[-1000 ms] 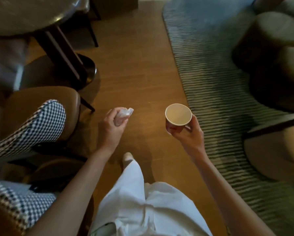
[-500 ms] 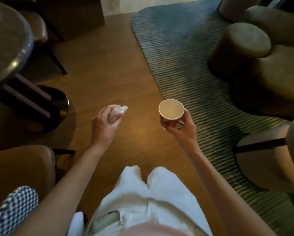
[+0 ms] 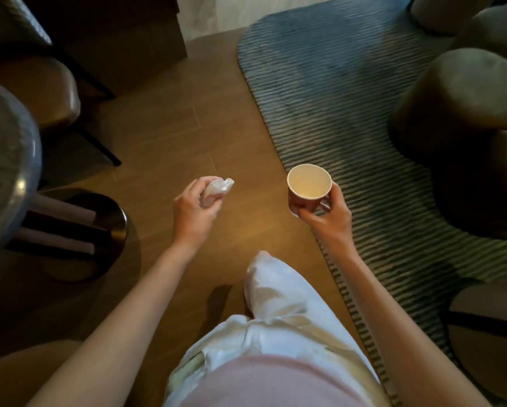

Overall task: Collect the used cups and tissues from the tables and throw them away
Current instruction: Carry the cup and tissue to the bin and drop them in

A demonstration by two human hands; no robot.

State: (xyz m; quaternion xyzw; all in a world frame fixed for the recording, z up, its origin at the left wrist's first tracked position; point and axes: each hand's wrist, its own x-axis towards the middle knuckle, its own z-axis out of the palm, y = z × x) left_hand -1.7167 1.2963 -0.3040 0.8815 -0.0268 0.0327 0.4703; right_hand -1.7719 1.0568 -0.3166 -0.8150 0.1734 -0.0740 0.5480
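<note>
My left hand [image 3: 194, 212] grips a crumpled white tissue [image 3: 219, 187], held out over the wooden floor. My right hand [image 3: 326, 218] holds a red paper cup [image 3: 308, 185] upright from below, its pale inside showing and nothing visible in it. Both hands hover at about the same height in front of my white trousers, roughly a forearm's length apart.
A round dark table [image 3: 7, 160] on a black pedestal base [image 3: 105, 218] stands at the left, with a brown chair [image 3: 45, 89] behind it. A striped grey rug [image 3: 349, 92] covers the right, carrying round stools [image 3: 463, 92]. Another seat [image 3: 487, 333] is at the right edge.
I have walked forward: the table, chairs and rug slid toward me and the checked chair left the view. Both hands keep the same hold on the tissue and cup.
</note>
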